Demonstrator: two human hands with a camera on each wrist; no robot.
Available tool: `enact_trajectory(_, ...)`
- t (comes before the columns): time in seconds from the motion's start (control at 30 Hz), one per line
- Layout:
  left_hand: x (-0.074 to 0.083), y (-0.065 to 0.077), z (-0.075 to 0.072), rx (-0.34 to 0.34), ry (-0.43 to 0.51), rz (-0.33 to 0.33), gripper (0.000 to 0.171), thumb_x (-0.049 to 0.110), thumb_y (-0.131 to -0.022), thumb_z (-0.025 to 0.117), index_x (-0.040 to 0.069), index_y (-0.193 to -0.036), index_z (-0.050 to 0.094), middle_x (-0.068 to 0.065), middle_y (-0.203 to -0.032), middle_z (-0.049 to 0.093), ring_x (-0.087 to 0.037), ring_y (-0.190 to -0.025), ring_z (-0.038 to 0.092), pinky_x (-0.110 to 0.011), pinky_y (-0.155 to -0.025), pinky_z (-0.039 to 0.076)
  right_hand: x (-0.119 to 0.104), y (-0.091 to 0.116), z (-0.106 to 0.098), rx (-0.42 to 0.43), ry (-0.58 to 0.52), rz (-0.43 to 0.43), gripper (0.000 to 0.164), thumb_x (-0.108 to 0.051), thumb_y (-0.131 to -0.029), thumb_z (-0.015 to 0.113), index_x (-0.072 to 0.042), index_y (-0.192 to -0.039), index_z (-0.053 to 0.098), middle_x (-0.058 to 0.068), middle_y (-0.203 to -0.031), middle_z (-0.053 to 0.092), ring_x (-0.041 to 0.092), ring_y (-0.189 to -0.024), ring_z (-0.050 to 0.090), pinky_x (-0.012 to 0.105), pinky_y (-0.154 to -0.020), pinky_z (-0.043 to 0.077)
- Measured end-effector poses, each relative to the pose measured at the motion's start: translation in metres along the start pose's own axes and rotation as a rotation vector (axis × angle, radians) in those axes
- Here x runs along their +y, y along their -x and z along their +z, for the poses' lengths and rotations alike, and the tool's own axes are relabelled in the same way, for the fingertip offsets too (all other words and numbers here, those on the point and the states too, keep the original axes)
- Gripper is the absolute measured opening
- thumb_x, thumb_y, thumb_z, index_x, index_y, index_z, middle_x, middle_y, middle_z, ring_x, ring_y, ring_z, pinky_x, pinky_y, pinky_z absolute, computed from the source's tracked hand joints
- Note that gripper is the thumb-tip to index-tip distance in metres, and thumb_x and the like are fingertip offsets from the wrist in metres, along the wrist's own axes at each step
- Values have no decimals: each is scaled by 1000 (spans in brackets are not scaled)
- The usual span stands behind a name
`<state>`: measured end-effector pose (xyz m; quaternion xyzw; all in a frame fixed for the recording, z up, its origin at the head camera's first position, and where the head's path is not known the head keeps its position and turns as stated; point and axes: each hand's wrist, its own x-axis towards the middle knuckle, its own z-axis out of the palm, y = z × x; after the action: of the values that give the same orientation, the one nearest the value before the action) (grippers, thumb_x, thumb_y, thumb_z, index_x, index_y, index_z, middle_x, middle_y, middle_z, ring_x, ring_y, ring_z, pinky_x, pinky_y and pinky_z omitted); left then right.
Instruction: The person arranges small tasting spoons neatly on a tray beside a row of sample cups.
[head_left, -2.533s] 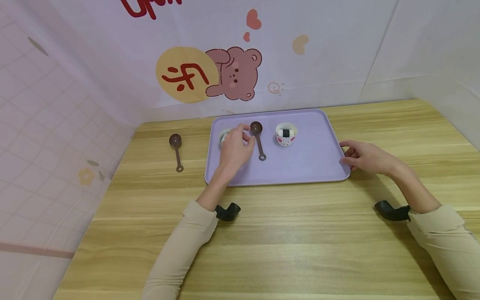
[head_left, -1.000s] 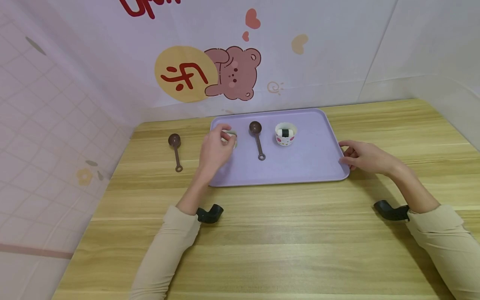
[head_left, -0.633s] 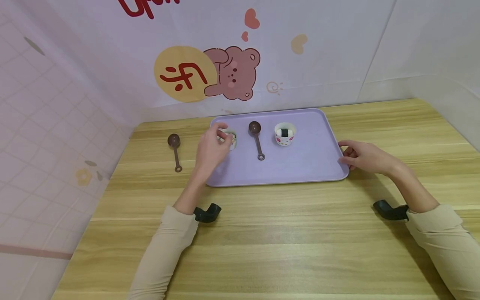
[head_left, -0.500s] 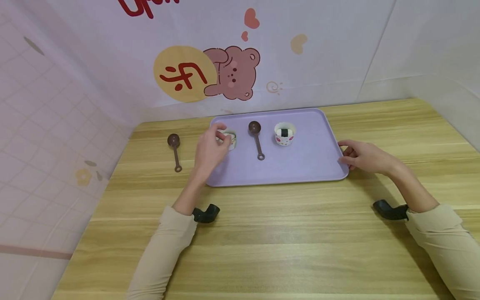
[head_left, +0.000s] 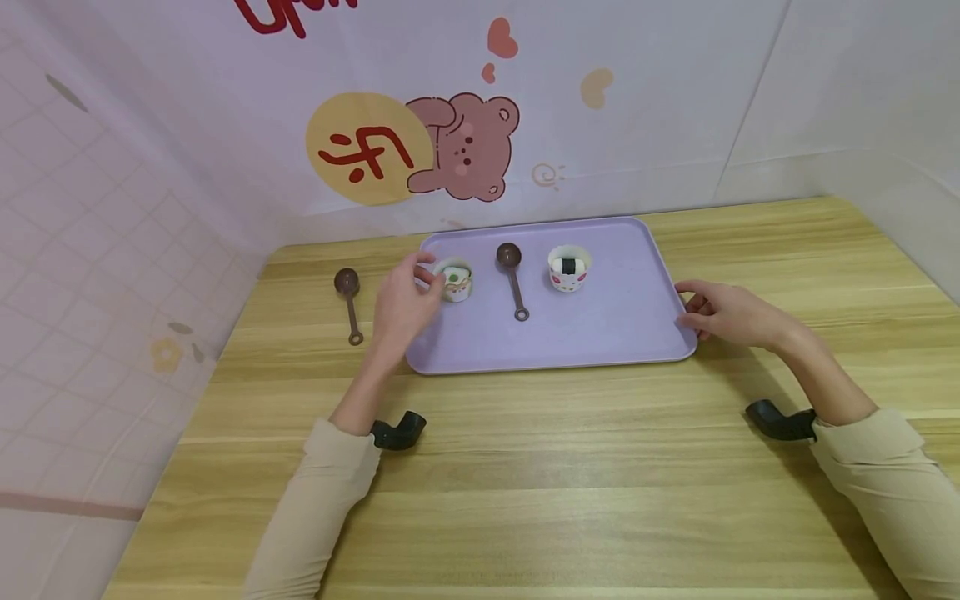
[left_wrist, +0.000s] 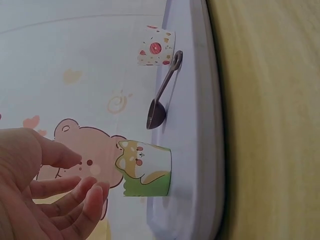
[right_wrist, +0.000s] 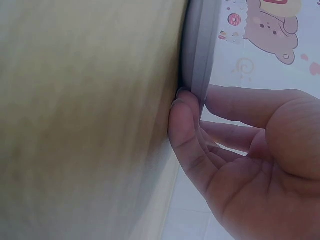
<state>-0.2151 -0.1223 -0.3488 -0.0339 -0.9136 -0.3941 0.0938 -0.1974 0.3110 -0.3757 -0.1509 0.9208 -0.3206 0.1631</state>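
Note:
My left hand (head_left: pixel 405 304) hovers over the left end of a lilac tray (head_left: pixel 600 333), its fingers loosely bent around nothing. Just right of it on the tray stands a small paper cup (head_left: pixel 457 292); the left wrist view shows this dog-print cup (left_wrist: pixel 147 170) apart from the fingers. Something white and green lies inside. A brown measuring spoon (head_left: pixel 513 279) rests mid-tray. Farther right is a second paper cup (head_left: pixel 567 279) holding a white piece with a black band. At the tray's right edge my right hand (head_left: pixel 727 315) pinches the rim, thumb above and fingertips at the underside.
Another brown measuring spoon (head_left: pixel 348 304) lies on the wooden table (head_left: pixel 525 500) left of the tray. Behind the table hangs a white cloth (head_left: pixel 645 125) printed with a bear. Black wrist mounts (head_left: pixel 401 431) sit at both cuffs.
My left hand has moved left from beside the tray spoon, past the dog-print cup, which is now uncovered. My right hand has stayed on the tray's edge.

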Motion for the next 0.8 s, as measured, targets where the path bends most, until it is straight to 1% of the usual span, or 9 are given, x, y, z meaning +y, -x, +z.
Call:
enact_trajectory(0.13, 0, 0, -4, 12, 7, 2, 35, 17, -96, 63, 3, -128, 62, -11, -99, 69, -26, -81, 66, -38, -72, 49, 2, 0, -1, -4, -4, -1, 55, -4, -100, 61, 20, -141, 34, 19, -100, 65, 23, -79, 67, 29, -68, 57)
enact_trajectory(0.3, 0, -1, -9, 27, 12, -15, 34, 18, -97, 63, 5, -129, 62, -11, -100, 68, -25, -81, 65, -35, -68, 48, 2, 0, -1, -4, -4, 0, 55, -5, -100, 61, 19, -141, 34, 19, -100, 65, 23, -79, 67, 29, -68, 57)
enact_trajectory(0.5, -4, -3, -14, 47, 35, -18, 34, 14, -97, 62, 4, -129, 62, -13, -100, 68, -26, -79, 65, -31, -64, 48, 2, -1, -1, -2, 17, 1, 55, -6, -100, 61, 19, -141, 35, 18, -100, 66, 23, -78, 68, 29, -69, 57)
enact_trajectory(0.6, -6, -4, -16, 64, 41, -15, 33, 14, -96, 63, 3, -128, 63, -14, -99, 69, -27, -80, 66, -31, -65, 48, 2, -1, -1, -4, 18, -1, 55, -5, -100, 61, 19, -141, 35, 18, -100, 66, 23, -79, 68, 29, -69, 57)
enact_trajectory(0.8, -10, -6, -20, 107, 19, -16, 33, 16, -96, 65, 4, -126, 65, -13, -98, 70, -27, -80, 68, -33, -66, 49, 1, 0, -1, -5, 8, -1, 55, -5, -100, 61, 20, -141, 35, 18, -100, 66, 23, -79, 67, 29, -69, 57)
